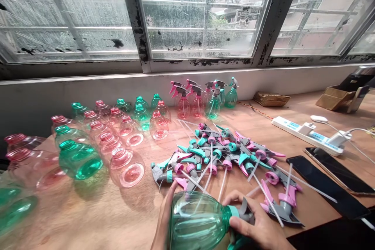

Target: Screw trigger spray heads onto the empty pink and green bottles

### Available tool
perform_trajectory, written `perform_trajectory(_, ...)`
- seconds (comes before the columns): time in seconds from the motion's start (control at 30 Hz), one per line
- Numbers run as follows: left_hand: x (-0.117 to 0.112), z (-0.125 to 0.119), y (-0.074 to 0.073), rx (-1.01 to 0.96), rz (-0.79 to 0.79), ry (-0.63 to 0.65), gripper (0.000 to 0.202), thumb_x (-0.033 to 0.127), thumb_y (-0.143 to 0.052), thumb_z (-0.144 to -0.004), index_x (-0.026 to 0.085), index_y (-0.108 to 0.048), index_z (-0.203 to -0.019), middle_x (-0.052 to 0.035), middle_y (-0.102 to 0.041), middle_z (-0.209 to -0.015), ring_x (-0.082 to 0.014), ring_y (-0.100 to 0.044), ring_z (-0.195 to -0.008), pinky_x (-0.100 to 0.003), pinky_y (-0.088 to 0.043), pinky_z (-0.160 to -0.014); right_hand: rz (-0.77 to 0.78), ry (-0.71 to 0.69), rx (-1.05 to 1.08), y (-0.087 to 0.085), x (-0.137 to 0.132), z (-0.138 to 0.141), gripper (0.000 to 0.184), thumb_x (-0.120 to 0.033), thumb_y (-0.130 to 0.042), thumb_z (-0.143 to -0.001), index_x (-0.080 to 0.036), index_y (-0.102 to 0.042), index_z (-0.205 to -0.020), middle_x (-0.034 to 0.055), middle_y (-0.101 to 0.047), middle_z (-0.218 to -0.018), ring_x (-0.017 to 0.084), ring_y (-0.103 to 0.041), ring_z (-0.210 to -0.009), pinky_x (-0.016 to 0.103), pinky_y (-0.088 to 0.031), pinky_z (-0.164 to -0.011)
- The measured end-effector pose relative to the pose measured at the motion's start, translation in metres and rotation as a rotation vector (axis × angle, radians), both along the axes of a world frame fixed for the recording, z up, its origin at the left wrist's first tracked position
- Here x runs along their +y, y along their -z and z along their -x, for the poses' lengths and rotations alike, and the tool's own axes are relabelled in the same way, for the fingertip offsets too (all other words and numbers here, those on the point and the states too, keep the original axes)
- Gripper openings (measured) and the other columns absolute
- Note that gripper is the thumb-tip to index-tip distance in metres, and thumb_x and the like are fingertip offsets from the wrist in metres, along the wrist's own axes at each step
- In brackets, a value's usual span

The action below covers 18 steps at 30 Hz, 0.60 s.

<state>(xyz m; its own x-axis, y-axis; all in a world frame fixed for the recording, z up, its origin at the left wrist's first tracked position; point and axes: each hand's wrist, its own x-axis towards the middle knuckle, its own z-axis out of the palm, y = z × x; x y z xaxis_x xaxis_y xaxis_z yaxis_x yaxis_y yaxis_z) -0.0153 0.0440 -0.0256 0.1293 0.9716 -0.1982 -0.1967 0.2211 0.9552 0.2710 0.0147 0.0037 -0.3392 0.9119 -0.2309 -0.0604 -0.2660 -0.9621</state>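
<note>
A clear green spray bottle [197, 218] lies on its side between my hands, close to the table's front edge. My left hand [165, 218] is wrapped round its base end, with most of the fingers hidden behind the plastic. At the neck, my right hand [254, 220] grips the grey and teal spray head [244, 211], thumb on the teal collar. The head sits on the bottle's mouth; how tightly, I cannot tell. Just beyond my hands lies a heap of loose pink, teal and grey spray heads [211, 150] with white dip tubes.
Open pink bottles [127, 168] and green bottles [79, 160] stand in rows at left. Several bottles with heads fitted [197, 103] stand by the wall. To the right are a power strip [307, 134], two phones [325, 187] and brown cardboard [271, 99]. Windows rise behind.
</note>
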Motion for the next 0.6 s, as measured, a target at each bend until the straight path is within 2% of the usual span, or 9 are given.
perform_trajectory(0.1, 0.002, -0.001, 0.001, 0.007, 0.058, -0.035, 0.062, 0.068, -0.052, -0.102, 0.022, -0.073, -0.137, -0.0085, -0.055, -0.162, -0.0405, -0.023, -0.16, -0.059, -0.017, -0.133, 0.008, 0.0, 0.01, 0.001, 0.0, 0.0, 0.058, -0.068, -0.085, -0.078, -0.022, -0.062, -0.106, -0.0023, -0.07, -0.075, 0.02, -0.071, -0.068, 0.028, -0.053, -0.065)
perform_trajectory(0.27, -0.005, -0.009, -0.014, -0.02, 0.028, 0.039, 0.062, 0.062, -0.056, -0.102, 0.033, -0.053, -0.157, -0.0075, -0.069, -0.148, -0.0377, -0.041, -0.155, -0.061, -0.025, -0.13, -0.001, 0.002, 0.024, 0.001, 0.001, 0.0, 0.056, -0.067, -0.085, -0.079, -0.022, -0.063, -0.106, -0.0022, -0.071, -0.074, 0.02, -0.071, -0.068, 0.027, -0.054, -0.065)
perform_trajectory(0.37, -0.008, -0.011, -0.02, -0.017, 0.023, 0.048, 0.064, 0.062, -0.057, -0.102, 0.031, -0.052, -0.158, -0.0102, -0.071, -0.146, -0.0389, -0.043, -0.153, -0.061, -0.025, -0.13, -0.001, 0.021, 0.024, 0.0, 0.001, 0.0, 0.055, -0.066, -0.085, -0.079, -0.022, -0.064, -0.106, -0.0019, -0.072, -0.077, 0.019, -0.072, -0.067, 0.028, -0.056, -0.065)
perform_trajectory(0.6, -0.003, -0.008, -0.008, -0.004, 0.064, -0.02, 0.059, 0.06, -0.059, -0.102, 0.034, -0.055, -0.155, -0.0064, -0.065, -0.153, -0.0379, -0.036, -0.158, -0.06, -0.023, -0.132, -0.007, 0.021, 0.009, 0.002, 0.001, -0.001, 0.056, -0.067, -0.085, -0.079, -0.023, -0.064, -0.106, -0.0016, -0.073, -0.077, 0.019, -0.073, -0.066, 0.027, -0.056, -0.064)
